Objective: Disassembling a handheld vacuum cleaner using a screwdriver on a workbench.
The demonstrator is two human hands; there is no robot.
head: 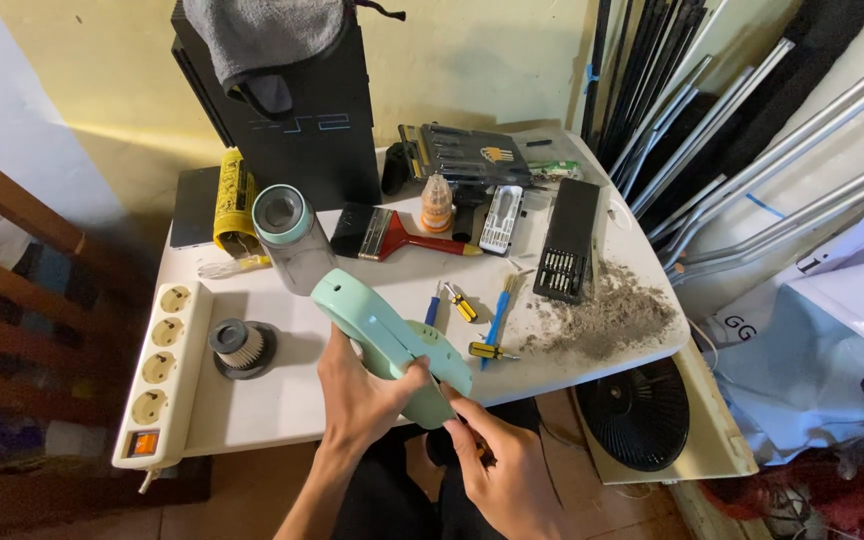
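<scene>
Right hand [507,465]: nearest the camera, below the table's front edge; fingers curled against the lower end of the mint-green housing [392,345]. Whether it pinches a small tool there cannot be told.
Left hand [362,400]: closed around the housing from below, thumb across its middle.
Mint-green housing: one, held tilted over the front edge of the white table [282,395], upper end towards the table's centre. Its lower end is hidden by both hands.
Hidden or cut off: the black console [297,120] at the back edge is partly covered by a grey cloth [262,35]; the black fan grille [637,415] is partly under the right front corner.
Screwdrivers [460,302]: three small ones counted near the front edge, yellow and black handles; the blue brush [497,318] lies among them.
Power strip [157,375]: one, along the left edge, four sockets, orange switch.
Filter [242,345]: one, pleated, just beside the strip.
Clear canister [292,235]: one, upright, behind the housing.
Paintbrush [397,237]: one, red handle, centre.
Dust pile [607,315]: grey, near the right edge.
</scene>
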